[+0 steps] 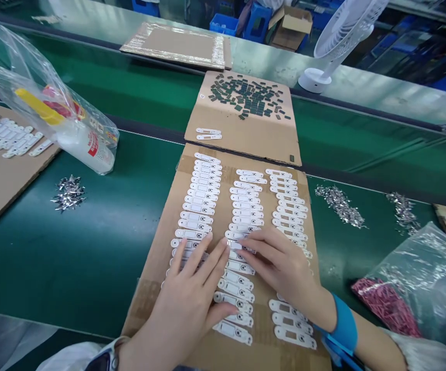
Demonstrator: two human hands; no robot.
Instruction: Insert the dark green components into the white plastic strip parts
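Note:
A cardboard sheet [169,226] lies on the green belt in front of me, with three columns of small white plastic tabs [203,198] laid out in rows. My left hand [192,293] rests flat on the left and middle columns, fingers stretched out. My right hand [280,265], a blue band on its wrist, lies flat over the middle and right columns, its fingertips touching a tab in the middle column. Neither hand holds anything. A second cardboard sheet [246,139] beyond carries a scatter of small dark rectangular pieces [246,98] and two white tabs [208,134].
A clear bag [53,113] with a white bottle lies at left, beside another cardboard with white tabs [6,136]. Piles of small metal bits [68,193] [341,203] sit on the belt. A bag [404,293] with red pieces is at right. A white fan [339,36] stands behind.

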